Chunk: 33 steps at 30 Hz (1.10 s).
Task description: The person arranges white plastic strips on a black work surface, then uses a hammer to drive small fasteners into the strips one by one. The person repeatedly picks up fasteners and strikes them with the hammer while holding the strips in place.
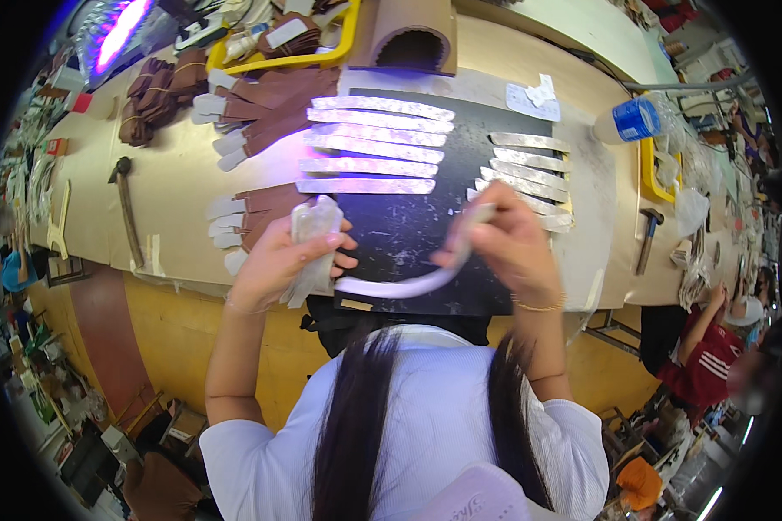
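My left hand (269,265) is closed around a stack of pale, flat strips (315,224). In my right hand (521,247), partly smeared by motion, is one end of a whitish strip (400,287). It curves down over the black board (400,239), and its other end reaches the fingers of my left hand. Beyond my hands, several silvery-white strips (374,146) lie in a row on the board. A second row of shorter-looking strips (530,163) lies at its right edge, near my right hand.
Brown pieces with white ends (269,113) lie left of the board, with bundled brown pieces (152,100) behind. A hammer (124,200) lies at left, another hammer (648,234) at right. A blue-topped jar (630,120), a cardboard tube (413,39) and a yellow tray (347,48) stand farther off.
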Motion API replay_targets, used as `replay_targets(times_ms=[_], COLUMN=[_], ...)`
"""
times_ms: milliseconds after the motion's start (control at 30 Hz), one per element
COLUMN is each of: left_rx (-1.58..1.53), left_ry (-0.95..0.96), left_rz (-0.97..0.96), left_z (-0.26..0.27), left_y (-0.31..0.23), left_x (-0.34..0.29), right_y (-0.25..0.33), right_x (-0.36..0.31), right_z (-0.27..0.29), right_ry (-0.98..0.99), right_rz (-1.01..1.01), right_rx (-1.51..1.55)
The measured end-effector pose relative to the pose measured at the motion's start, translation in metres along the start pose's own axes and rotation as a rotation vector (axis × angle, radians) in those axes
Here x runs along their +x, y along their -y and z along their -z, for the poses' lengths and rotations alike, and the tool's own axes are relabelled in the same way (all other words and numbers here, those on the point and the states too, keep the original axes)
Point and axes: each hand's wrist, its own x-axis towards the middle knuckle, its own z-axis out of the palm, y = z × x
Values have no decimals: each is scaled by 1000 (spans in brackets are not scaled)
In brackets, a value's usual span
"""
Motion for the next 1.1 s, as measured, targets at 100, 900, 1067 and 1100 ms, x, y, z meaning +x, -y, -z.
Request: replay_targets(times_ms=[100, 900, 1067, 1100], left_rx=[61, 199, 356, 362], left_ry=[26, 178, 317, 324], left_rz=[22, 81, 43, 59], left_z=[4, -53, -67, -72], left_y=[3, 4, 14, 11], left_x=[3, 33, 48, 48], right_y=[56, 10, 24, 24], right_x=[-44, -57, -51, -48], right_z=[22, 101, 101, 95], right_ry=[-116, -588, -356, -358], right_rz=[127, 352, 269, 221], right_rx=[-350, -1698, -1777, -1762])
